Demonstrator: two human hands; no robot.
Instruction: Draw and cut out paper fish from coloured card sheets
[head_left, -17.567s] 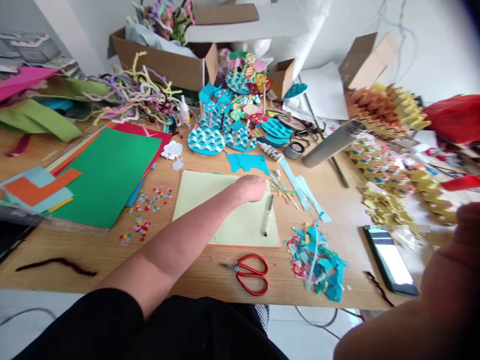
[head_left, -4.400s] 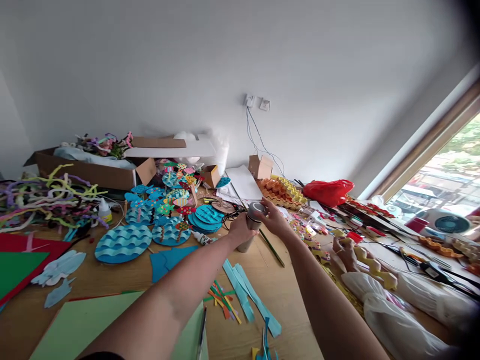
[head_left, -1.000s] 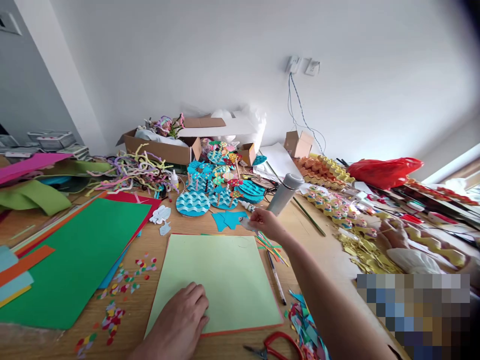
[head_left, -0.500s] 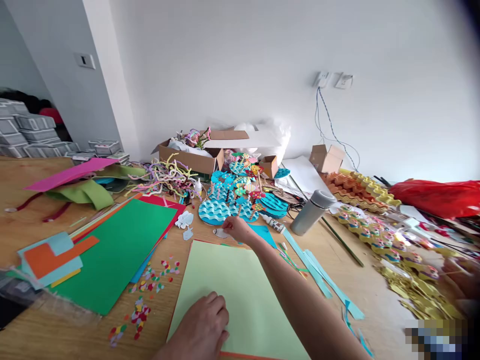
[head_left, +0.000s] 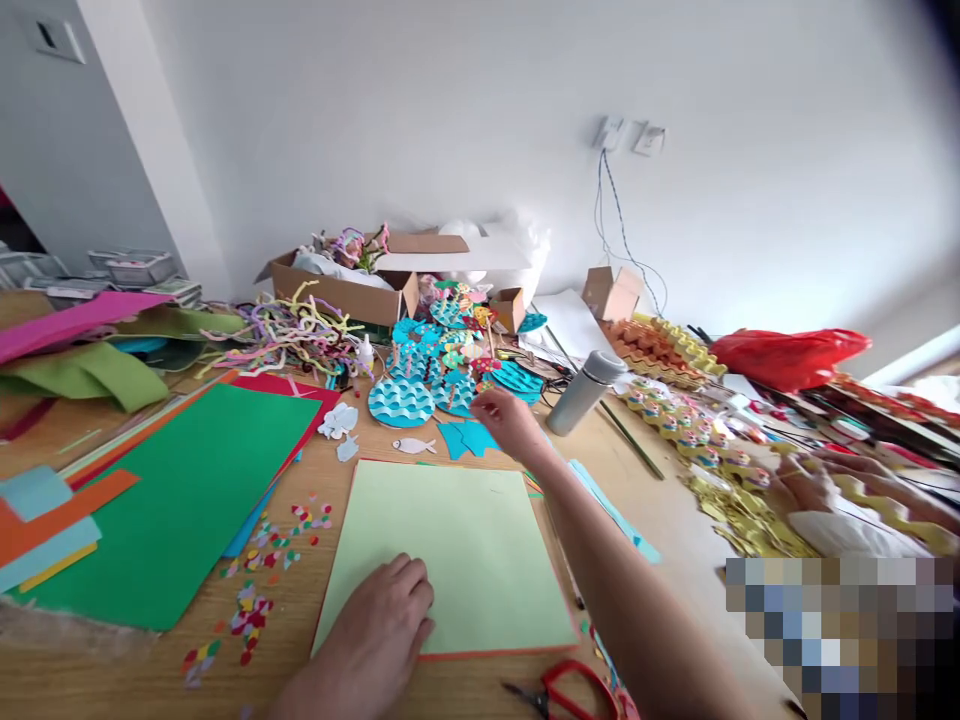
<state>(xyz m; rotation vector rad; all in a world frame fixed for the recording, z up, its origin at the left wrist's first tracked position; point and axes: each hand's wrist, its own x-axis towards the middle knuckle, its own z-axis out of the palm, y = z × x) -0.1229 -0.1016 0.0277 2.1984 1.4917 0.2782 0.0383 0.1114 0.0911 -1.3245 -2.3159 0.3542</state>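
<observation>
So from where I'm standing, far left of the bench (head_left: 675,530) there's a big green sheet (head_left: 202,490), then a sprinkle of confetti dots (head_left: 247,610). Next, the person's left hand (head_left: 386,610) is lying palm down on the pale green paper (head_left: 465,540), fingers loosely bent, not clenched. Just past that paper's far edge, a little paper fish (head_left: 412,446) lies flat, left of some blue paper pieces (head_left: 465,438). The right hand (head_left: 504,418) is around those blue bits with its fingers curled in, and honestly I can't tell if it's pinching anything. Red-handled scissors (head_left: 574,690) sit near the front, a silver thermos (head_left: 583,398) further back, and a co-worker's hands (head_left: 814,485) are off right.
</observation>
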